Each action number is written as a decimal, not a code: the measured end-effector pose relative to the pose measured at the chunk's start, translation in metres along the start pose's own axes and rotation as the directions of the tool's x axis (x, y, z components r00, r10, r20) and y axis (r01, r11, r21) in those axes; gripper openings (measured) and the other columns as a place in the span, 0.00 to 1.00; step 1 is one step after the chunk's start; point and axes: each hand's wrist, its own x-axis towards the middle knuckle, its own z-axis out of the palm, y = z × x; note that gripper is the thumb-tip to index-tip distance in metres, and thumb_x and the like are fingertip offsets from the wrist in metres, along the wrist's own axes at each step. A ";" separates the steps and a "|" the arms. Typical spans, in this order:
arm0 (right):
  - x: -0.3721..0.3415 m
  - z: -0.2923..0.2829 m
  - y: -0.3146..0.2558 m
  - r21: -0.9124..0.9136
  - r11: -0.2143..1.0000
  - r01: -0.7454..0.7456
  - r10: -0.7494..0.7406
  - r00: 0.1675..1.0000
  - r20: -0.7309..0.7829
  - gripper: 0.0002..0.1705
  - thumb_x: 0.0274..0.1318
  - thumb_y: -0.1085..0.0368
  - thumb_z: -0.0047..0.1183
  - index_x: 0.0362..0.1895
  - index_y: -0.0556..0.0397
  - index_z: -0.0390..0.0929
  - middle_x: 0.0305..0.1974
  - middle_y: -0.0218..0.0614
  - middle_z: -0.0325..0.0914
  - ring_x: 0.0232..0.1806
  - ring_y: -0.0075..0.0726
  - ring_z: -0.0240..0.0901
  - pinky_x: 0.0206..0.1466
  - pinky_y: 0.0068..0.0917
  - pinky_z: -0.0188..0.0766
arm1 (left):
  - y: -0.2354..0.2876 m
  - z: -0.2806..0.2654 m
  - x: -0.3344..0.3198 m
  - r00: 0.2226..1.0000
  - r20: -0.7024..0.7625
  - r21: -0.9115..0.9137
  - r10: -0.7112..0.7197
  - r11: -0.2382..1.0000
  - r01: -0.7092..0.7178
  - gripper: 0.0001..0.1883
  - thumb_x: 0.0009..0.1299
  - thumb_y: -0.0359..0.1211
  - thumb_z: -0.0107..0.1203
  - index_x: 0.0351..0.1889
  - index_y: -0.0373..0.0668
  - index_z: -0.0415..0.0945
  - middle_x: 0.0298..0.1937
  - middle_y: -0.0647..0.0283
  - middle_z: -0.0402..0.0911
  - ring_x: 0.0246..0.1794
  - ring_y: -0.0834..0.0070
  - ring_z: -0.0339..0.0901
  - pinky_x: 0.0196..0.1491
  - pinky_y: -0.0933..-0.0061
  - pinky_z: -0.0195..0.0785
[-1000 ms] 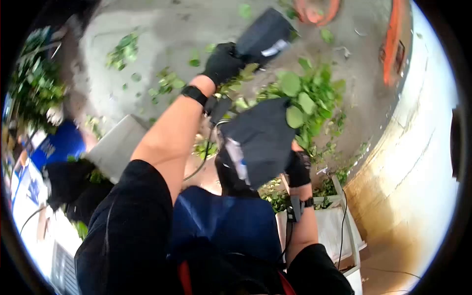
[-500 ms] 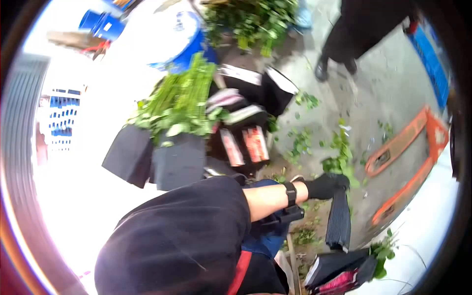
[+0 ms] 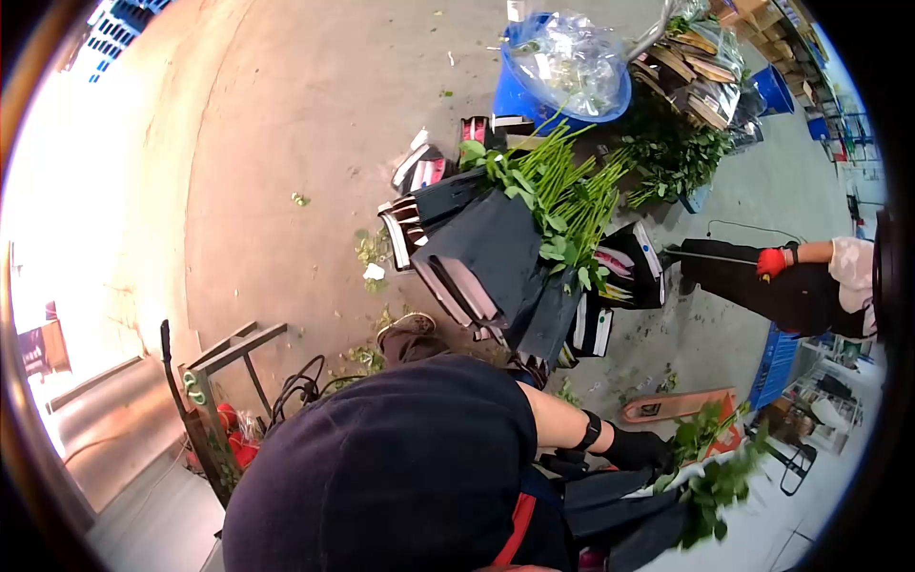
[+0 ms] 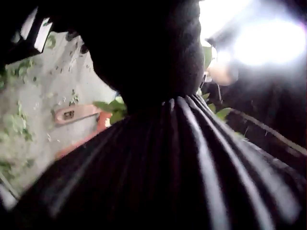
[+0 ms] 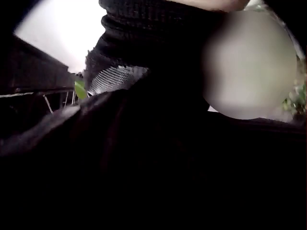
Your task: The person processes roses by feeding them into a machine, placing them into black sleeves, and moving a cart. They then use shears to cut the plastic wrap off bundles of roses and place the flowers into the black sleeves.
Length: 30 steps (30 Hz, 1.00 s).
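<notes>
Gripping a pleated black wrap (image 4: 158, 158), the left hand (image 3: 640, 450) sits beside green leaves (image 3: 701, 434); I cannot tell the right hand (image 5: 153, 48)'s hold.

Dark shirt (image 3: 381, 467), short sleeve (image 3: 500, 396), red strap (image 3: 518, 529). Left hand (image 3: 640, 451): black glove (image 4: 148, 52), black wristband (image 3: 591, 431), black module (image 3: 564, 465). Right hand (image 5: 163, 48): black ribbed-knit glove (image 5: 139, 19).

pale concrete floor (image 3: 276, 124), white glare (image 3: 57, 210) at the left edge, cluttered shelving (image 3: 818, 59) at upper right
</notes>
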 end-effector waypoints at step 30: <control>-0.430 0.094 0.155 0.811 0.531 0.247 0.367 0.795 -0.483 0.37 0.38 0.68 0.68 0.57 0.57 0.69 0.51 0.35 0.74 0.52 0.34 0.69 0.55 0.31 0.65 | 0.095 0.063 -0.251 0.658 0.671 0.204 -0.343 0.938 0.281 0.23 0.60 0.21 0.42 0.56 0.33 0.68 0.46 0.55 0.78 0.43 0.71 0.73 0.48 0.72 0.66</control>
